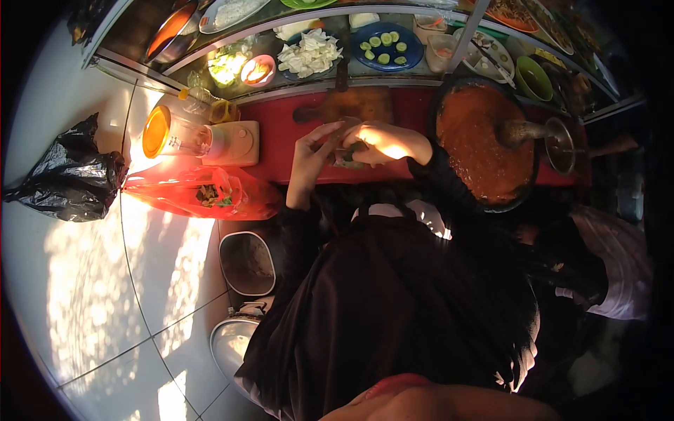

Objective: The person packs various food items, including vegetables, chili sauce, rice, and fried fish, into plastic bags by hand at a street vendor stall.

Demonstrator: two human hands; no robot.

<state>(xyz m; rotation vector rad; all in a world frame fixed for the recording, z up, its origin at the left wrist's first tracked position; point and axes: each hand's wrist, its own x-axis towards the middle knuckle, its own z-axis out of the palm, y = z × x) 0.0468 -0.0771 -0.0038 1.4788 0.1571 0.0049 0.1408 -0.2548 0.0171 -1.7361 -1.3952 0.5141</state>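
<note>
My left hand (316,153) is raised over the red counter, its fingers bent in and pressed on something I cannot make out clearly. Close beside it, my right hand (379,144) has its fingers curled round the same spot, partly in bright sun. A small see-through thing with a bit of dark green (356,151) shows between the two hands; most of it is covered by my fingers. Just beyond the hands lies a wooden cutting board (361,102). To their right is a wide dark mortar full of red sauce (474,151), with a pestle (523,132) resting in it.
A blender with an orange lid (156,132) stands left on the red counter (274,140), near a red plastic bag (239,193). A black bag (81,175) lies further left. Behind glass sit cucumber slices on a blue plate (418,52) and chopped cabbage (311,54). Another person's clothing (611,259) shows right.
</note>
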